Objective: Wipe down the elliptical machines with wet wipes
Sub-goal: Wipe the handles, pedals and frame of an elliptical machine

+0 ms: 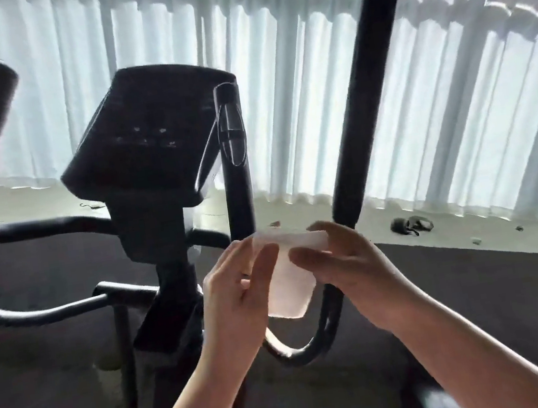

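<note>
In the lower middle of the frame we see a thin white wet wipe (288,277), soft and half translucent, held between both hands. The left hand (239,294) pinches its left edge and the right hand (341,262) grips its top right part; the hands are close together. Behind them stands the elliptical machine (145,221), with matte black round tubes and a dark angular console (147,134) in the upper left. The console buttons are blurred. A thick black handlebar (368,86) is cut off at the top edge. Pleated white curtains (454,108) fill the background.
</note>
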